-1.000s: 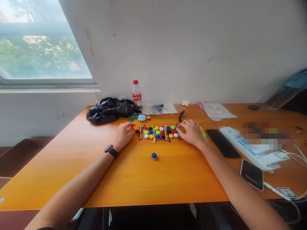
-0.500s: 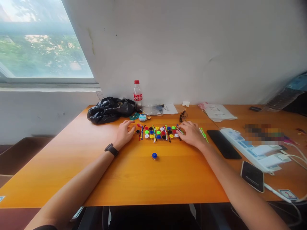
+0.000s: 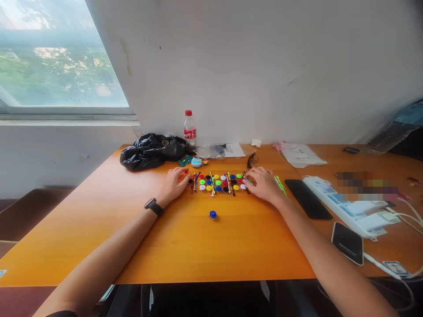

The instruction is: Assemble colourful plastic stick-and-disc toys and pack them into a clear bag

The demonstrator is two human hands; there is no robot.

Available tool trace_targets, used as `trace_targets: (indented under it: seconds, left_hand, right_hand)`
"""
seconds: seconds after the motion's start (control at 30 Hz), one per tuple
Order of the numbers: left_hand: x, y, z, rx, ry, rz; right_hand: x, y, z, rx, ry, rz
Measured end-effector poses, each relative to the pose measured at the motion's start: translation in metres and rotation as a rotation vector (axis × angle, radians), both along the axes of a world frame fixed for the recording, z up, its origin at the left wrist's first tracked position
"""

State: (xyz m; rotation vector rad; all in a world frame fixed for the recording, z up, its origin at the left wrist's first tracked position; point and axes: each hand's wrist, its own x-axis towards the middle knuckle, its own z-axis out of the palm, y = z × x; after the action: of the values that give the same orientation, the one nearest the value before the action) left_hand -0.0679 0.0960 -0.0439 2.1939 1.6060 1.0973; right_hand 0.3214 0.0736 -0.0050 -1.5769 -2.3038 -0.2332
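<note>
Several small round knobbed pieces [image 3: 217,177] in red, green, yellow, blue, white and black lie in rows. Between them run bundles of thin coloured plastic strips [image 3: 213,184]. At the left end my left hand [image 3: 173,185] has its thumb and index finger around a red knobbed piece [image 3: 186,171]. My right hand [image 3: 262,182] rests at the right end, fingers bent, thumb and index apart beside a strip bundle; its fingertips are partly hidden. One blue knobbed piece [image 3: 212,215] sits by itself nearer to me. Right of my right hand are green strips [image 3: 280,186].
A black plastic bag [image 3: 150,152], a red-capped bottle [image 3: 190,130], a small round blue-and-white case [image 3: 196,162] and glasses [image 3: 253,160] stand along the back. To the right are a black phone [image 3: 308,199], a white power strip [image 3: 343,207] and a cabled power bank [image 3: 347,242].
My left hand has moved slightly right, and its thumb and index finger have closed around the red piece, which has shifted left. My right hand has stayed where it was.
</note>
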Motion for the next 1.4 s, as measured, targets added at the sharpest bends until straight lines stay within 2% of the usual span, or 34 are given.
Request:
trace_targets:
  seconds: [0.1,0.3,0.43,0.6,0.67,1.07,1.4]
  left_hand:
    - [0.000,0.001,0.000,-0.027,-0.006,-0.024]
    - [0.000,0.001,-0.003,-0.031,0.071,0.011]
    - [0.003,-0.005,0.002,0.070,0.042,0.018]
    - [0.009,-0.014,0.006,0.174,0.111,-0.112]
    - [0.011,-0.015,0.006,0.181,0.145,-0.125]
    - [0.015,-0.017,0.007,0.180,0.253,-0.021]
    - [0.029,-0.028,0.015,0.214,0.498,0.042]
  right_hand:
    - [0.001,0.001,-0.001,0.015,0.008,0.005]
    - [0.001,0.001,-0.001,0.009,0.015,0.011]
    - [0.001,0.001,-0.002,0.014,0.018,0.010]
    - [0.000,0.001,-0.001,0.005,0.013,0.013]
    - [0.000,0.001,0.000,-0.001,0.010,0.013]
    - [0.001,0.002,-0.003,-0.005,-0.005,0.009]
    - [0.003,0.005,-0.004,0.010,-0.005,0.012]
